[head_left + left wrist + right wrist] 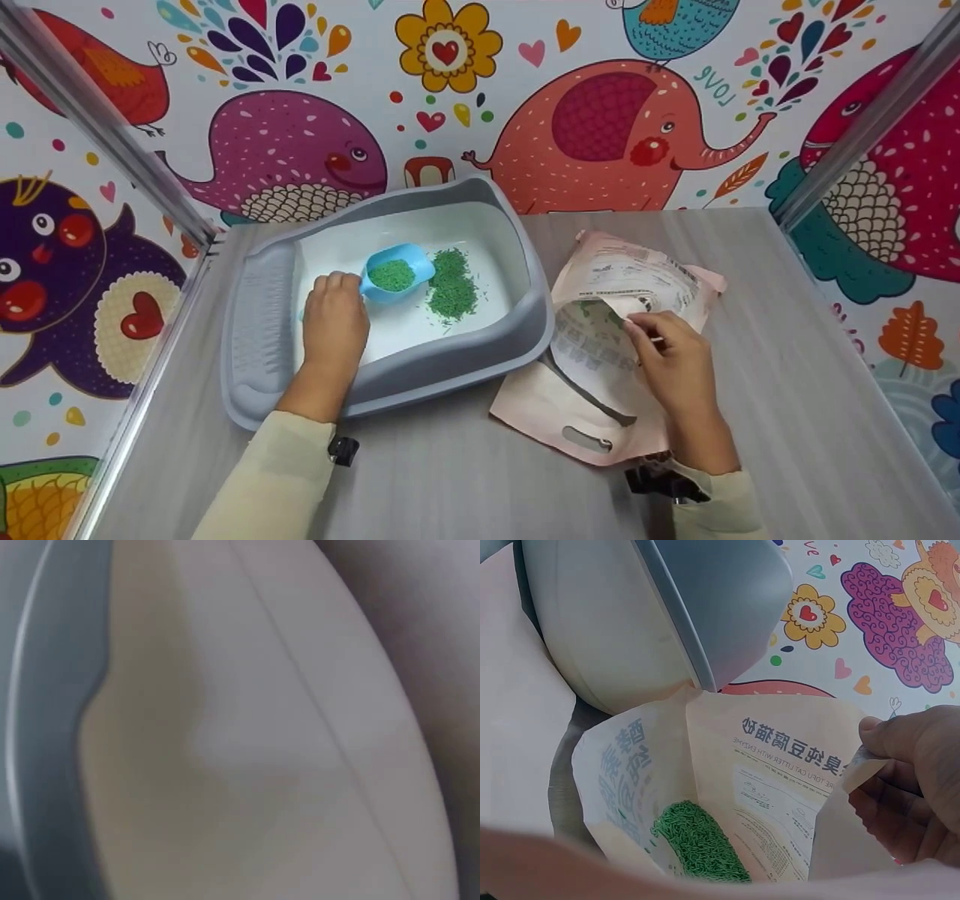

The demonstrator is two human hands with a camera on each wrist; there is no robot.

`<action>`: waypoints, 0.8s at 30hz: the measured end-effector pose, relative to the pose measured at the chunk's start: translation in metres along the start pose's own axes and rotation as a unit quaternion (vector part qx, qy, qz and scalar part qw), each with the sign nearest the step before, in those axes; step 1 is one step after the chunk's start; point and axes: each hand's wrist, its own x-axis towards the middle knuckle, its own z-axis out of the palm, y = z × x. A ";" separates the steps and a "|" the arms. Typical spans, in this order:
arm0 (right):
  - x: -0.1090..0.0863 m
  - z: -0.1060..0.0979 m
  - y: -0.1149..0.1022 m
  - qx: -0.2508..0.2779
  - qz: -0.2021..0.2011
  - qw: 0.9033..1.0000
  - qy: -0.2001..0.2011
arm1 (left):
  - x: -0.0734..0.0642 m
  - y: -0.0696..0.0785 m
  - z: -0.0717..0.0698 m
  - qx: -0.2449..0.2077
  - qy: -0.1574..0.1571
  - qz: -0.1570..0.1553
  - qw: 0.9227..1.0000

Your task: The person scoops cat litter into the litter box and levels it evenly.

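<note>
My left hand (pixel 335 315) grips the handle of a blue scoop (pixel 409 259) over the grey-rimmed litter box (pixel 442 379). Green pellets of cat litter (pixel 392 276) lie in the scoop's bowl. Beside it, a small pile of the same green litter (pixel 452 289) is spread on the white floor of the box. With thumb and fingers, my right hand (pixel 675 360) pinches the edge of a pink cat litter bag (pixel 540 405), whose mouth gapes. Inside the bag, green litter (pixel 701 844) shows in the right wrist view. The left wrist view holds only the box, blurred.
The litter box and bag rest side by side on a wood-grain table (pixel 450 480). Behind stands a wall with cartoon animals (pixel 600 142). Metal posts (pixel 112 127) rise at both sides. A ridged step (pixel 262 322) forms the box's left end.
</note>
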 end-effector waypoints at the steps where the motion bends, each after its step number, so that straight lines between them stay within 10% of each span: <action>1: 0.000 0.000 0.000 0.001 0.000 1.000 -0.001 | 0.000 0.001 0.000 0.007 0.002 0.006 1.000; 24: 0.001 0.003 0.002 0.008 -0.011 1.000 0.002 | 0.004 0.002 0.000 0.070 0.014 0.069 0.995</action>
